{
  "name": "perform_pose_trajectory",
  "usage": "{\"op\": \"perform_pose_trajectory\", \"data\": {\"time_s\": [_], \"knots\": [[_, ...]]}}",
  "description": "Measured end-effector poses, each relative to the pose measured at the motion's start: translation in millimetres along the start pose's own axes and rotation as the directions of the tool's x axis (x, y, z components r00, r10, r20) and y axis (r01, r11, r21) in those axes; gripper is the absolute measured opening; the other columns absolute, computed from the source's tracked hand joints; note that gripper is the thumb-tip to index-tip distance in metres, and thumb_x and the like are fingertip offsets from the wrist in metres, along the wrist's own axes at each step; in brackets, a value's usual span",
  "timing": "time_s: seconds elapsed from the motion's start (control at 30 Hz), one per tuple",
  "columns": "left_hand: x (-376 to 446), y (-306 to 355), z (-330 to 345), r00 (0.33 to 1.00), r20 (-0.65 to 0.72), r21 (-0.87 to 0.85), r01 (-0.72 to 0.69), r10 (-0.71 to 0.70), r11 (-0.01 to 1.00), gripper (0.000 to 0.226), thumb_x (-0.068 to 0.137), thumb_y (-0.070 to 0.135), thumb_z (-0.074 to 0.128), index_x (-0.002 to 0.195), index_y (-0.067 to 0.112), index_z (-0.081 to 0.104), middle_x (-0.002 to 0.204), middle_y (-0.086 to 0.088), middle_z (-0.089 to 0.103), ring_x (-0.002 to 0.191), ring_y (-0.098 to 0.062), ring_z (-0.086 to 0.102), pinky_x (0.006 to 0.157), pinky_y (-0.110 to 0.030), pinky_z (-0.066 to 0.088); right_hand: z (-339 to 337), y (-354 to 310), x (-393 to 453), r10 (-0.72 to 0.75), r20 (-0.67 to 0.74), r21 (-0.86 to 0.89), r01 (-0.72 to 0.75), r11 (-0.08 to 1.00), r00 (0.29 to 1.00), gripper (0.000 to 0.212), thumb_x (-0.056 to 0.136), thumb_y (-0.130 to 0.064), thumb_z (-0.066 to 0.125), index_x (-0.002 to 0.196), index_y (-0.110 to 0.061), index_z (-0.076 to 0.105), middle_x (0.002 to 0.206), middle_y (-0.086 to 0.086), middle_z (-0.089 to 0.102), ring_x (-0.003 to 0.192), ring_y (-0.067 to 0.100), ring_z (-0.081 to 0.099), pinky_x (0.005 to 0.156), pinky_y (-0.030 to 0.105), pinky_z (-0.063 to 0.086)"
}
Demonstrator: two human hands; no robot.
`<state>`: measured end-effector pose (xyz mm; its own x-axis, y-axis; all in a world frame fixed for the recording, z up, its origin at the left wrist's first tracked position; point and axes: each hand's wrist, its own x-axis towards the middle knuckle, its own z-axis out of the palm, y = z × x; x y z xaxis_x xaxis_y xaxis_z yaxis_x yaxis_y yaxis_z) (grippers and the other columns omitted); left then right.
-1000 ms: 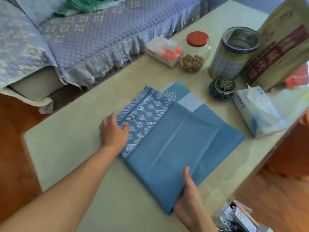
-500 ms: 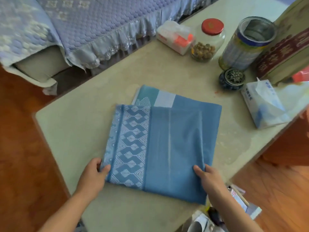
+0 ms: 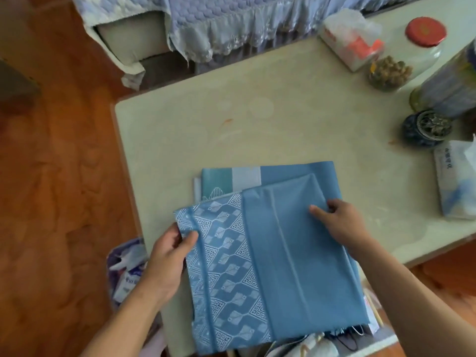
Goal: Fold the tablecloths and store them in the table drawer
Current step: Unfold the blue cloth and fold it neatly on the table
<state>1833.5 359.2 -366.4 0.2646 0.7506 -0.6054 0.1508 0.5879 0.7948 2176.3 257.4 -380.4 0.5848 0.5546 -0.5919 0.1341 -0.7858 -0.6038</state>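
Note:
A folded blue tablecloth [image 3: 288,266] with a white geometric border hangs half off the near edge of the pale table [image 3: 231,130]. My left hand [image 3: 170,253] pinches its left edge with thumb on top. My right hand [image 3: 342,225] grips its far right part, thumb on the cloth. Under it lies a second folded cloth [image 3: 231,177], blue with teal and pale bands, flat on the table. Below the near edge an open drawer [image 3: 355,341] shows papers and cords, partly hidden by the cloth.
At the right stand a tissue pack [image 3: 456,179], a small blue ornate pot [image 3: 427,128], a tall tin [image 3: 453,83], a red-lidded jar [image 3: 401,57] and a wrapped packet [image 3: 353,45]. A covered sofa [image 3: 206,24] lies beyond. A bag [image 3: 126,266] sits on the wooden floor.
Both hands have pulled the patterned cloth toward me, off the lower cloth and over the table's near edge. My right hand shifted from the near corner to the far right part.

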Motion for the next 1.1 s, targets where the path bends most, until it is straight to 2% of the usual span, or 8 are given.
{"op": "perform_pose_trajectory", "data": {"time_s": [0.1, 0.23, 0.4, 0.47, 0.57, 0.77, 0.93, 1.1], "knots": [[12, -3, 11, 0.985, 0.064, -0.157, 0.170, -0.162, 0.973, 0.041, 0.092, 0.043, 0.063, 0.124, 0.017, 0.066, 0.125, -0.015, 0.070, 0.112, -0.026, 0.069, 0.098, -0.046, 0.050, 0, 13, 0, 0.004, -0.106, 0.084, 0.005, 0.996, 0.994, 0.022, 0.094, -0.027, 0.067, 0.082, -0.010, 0.058, 0.075, 0.005, 0.059, 0.066, 0.020, 0.054, 0.057, 0.033, 0.041], [13, -12, 8, 0.955, 0.038, -0.038, 0.295, -0.294, 0.955, 0.031, 0.103, 0.036, 0.050, 0.123, 0.013, 0.057, 0.108, -0.016, 0.075, 0.092, -0.028, 0.074, 0.077, -0.041, 0.054, -4, 23, 5, 0.050, -0.257, 0.189, -0.001, 0.982, 0.965, 0.017, 0.098, -0.028, 0.059, 0.096, -0.011, 0.057, 0.087, 0.007, 0.062, 0.072, 0.020, 0.054, 0.059, 0.033, 0.039], [-50, -45, -3, 0.945, 0.038, 0.340, 0.294, -0.325, 0.893, 0.082, 0.058, 0.079, 0.077, 0.115, 0.024, 0.057, 0.104, 0.001, 0.078, 0.099, -0.015, 0.073, 0.093, -0.038, 0.052, -9, 18, 13, 0.059, -0.260, 0.162, -0.017, 0.987, 0.964, 0.019, 0.100, -0.025, 0.056, 0.103, -0.007, 0.056, 0.086, 0.003, 0.057, 0.070, 0.014, 0.051, 0.057, 0.030, 0.038], [-70, -67, -2, 0.957, 0.005, 0.570, 0.236, -0.291, 0.787, 0.049, 0.078, 0.060, 0.076, 0.111, 0.029, 0.059, 0.102, 0.011, 0.076, 0.097, -0.004, 0.071, 0.096, -0.039, 0.052, -12, 17, 17, 0.032, -0.213, 0.078, -0.016, 0.997, 0.977, 0.021, 0.098, -0.028, 0.058, 0.100, -0.007, 0.056, 0.088, 0.005, 0.060, 0.073, 0.019, 0.055, 0.062, 0.034, 0.045], [-84, -77, 1, 0.972, -0.104, 0.628, 0.227, -0.209, 0.744, 0.014, 0.095, 0.038, 0.065, 0.105, 0.028, 0.064, 0.100, 0.013, 0.074, 0.099, -0.003, 0.067, 0.090, -0.031, 0.051, -12, 14, 20, 0.010, -0.149, -0.049, -0.018, 0.999, 0.989, 0.023, 0.097, -0.033, 0.058, 0.096, -0.011, 0.056, 0.088, 0.003, 0.061, 0.077, 0.023, 0.058, 0.067, 0.040, 0.048], [-104, -65, -1, 0.935, 0.138, 0.413, 0.245, -0.326, 0.877, 0.028, 0.098, 0.032, 0.065, 0.126, 0.032, 0.060, 0.120, 0.021, 0.071, 0.113, 0.003, 0.065, 0.098, -0.028, 0.047, -11, 14, 17, 0.006, -0.132, -0.028, -0.009, 1.000, 0.991, 0.028, 0.100, -0.032, 0.054, 0.097, -0.004, 0.052, 0.085, 0.006, 0.053, 0.072, 0.023, 0.047, 0.059, 0.035, 0.037], [-99, -76, -2, 0.954, -0.066, 0.686, 0.257, -0.294, 0.681, 0.023, 0.101, 0.043, 0.052, 0.097, 0.024, 0.065, 0.091, 0.009, 0.073, 0.085, -0.006, 0.068, 0.086, -0.037, 0.053, -13, 16, 14, 0.035, -0.162, 0.022, -0.031, 0.999, 0.986, 0.027, 0.100, -0.033, 0.054, 0.104, -0.006, 0.054, 0.094, 0.009, 0.057, 0.083, 0.027, 0.053, 0.064, 0.036, 0.041], [-92, -82, -5, 0.994, 0.041, 0.718, 0.042, -0.102, 0.695, 0.036, 0.094, -0.002, 0.046, 0.097, 0.018, 0.075, 0.102, 0.010, 0.065, 0.095, -0.004, 0.061, 0.088, -0.026, 0.049, -13, 12, 12, 0.054, -0.170, 0.072, -0.042, 0.997, 0.984, 0.027, 0.100, -0.030, 0.056, 0.109, -0.005, 0.056, 0.100, 0.012, 0.059, 0.091, 0.030, 0.056, 0.074, 0.039, 0.043]]}}
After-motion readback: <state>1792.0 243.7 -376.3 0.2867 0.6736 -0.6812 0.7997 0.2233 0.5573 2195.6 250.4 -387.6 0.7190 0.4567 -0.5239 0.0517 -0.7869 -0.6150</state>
